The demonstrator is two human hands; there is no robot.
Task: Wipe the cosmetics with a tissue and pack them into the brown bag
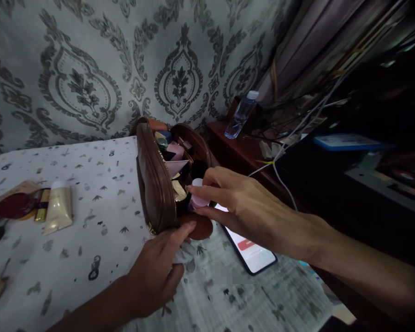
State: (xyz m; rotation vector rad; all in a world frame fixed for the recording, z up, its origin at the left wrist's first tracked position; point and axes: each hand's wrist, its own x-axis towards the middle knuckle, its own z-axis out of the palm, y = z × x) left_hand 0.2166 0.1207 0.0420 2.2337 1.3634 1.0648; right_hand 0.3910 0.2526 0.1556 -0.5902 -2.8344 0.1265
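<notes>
A brown zippered bag (155, 184) stands open on the patterned sheet, packed with cosmetics. My right hand (228, 193) reaches over its near right end, thumb and fingers closed round a small pink container with a pale lid (198, 196). At the bag's front corner, my left hand (159, 267) has its forefinger on a round brown flap (198, 227). A crumpled whitish tissue or cloth (184, 255) is held in its curled fingers. Inside the bag lie a pink item (175, 151) and a gold-coloured packet (179, 190).
A lit phone (252, 253) lies under my right wrist. A cream tube (59, 207), a gold stick (42, 205) and a dark red round item (12, 205) lie on the left. A water bottle (241, 115) and cables stand beyond the bag, on the right.
</notes>
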